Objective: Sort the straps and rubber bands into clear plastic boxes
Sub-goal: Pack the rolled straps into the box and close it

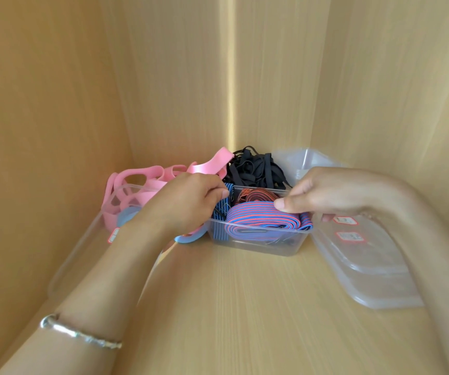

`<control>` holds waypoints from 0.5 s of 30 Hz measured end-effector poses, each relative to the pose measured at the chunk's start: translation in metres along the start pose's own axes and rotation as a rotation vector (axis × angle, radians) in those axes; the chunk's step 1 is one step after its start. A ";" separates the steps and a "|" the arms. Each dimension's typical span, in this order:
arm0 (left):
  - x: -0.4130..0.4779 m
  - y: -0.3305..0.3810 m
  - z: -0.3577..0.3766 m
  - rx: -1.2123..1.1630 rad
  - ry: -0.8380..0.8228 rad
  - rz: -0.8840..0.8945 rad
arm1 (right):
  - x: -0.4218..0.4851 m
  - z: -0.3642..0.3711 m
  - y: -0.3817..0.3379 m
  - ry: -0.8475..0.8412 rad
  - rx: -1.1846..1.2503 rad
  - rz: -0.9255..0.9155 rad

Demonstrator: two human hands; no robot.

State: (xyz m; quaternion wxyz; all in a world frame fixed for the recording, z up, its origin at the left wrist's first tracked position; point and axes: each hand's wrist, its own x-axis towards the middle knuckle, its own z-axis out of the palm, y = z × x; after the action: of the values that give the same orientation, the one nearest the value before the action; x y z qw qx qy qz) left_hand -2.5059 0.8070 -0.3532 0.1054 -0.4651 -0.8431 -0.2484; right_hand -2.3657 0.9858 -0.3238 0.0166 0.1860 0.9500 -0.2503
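Against the back corner of a light wooden shelf [245, 307], several clear plastic containers stand close together. On the right lies a stack of clear lids [374, 269], or perhaps shallow boxes, I cannot tell which, with red-edged labels [349, 236] on top. On the left a clear box [120, 188] holds wide pink bands [142, 182] that spill over its rim, and a pale blue band [188, 238] hangs at its near right corner. Between them sits the centre box [258, 244], its front wall toward the camera. Behind it a heap of black bands [255, 169] fills the corner.

Inside the centre box a folded red-and-blue striped strap [258, 217] lies along the front wall, a blue-and-black strap [221, 226] stands at the left end, and an orange-and-black roll [258, 194] sits behind.

The left hand [188, 201] reaches over the box's left end, its grip pinched on the top of the blue-and-black strap. The right hand [326, 193] comes in from the right, its grip clamped on the red-and-blue striped strap, thumb on top and fingers curled at the box's right end. A thin silver bracelet [80, 332] circles the left forearm.
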 end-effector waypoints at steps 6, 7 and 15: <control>0.000 -0.001 0.001 0.012 0.019 0.020 | 0.001 -0.001 -0.003 0.034 -0.012 -0.008; -0.001 -0.001 0.001 0.011 0.021 0.023 | 0.001 -0.001 -0.004 0.042 -0.021 -0.005; -0.002 0.004 0.001 0.060 -0.010 0.073 | -0.003 0.002 -0.017 0.042 -0.150 0.030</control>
State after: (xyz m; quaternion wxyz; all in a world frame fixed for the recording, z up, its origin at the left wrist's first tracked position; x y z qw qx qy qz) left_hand -2.5017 0.8079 -0.3537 0.1239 -0.4934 -0.8332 -0.2167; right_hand -2.3691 0.9706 -0.3170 0.0142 0.2038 0.9633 -0.1741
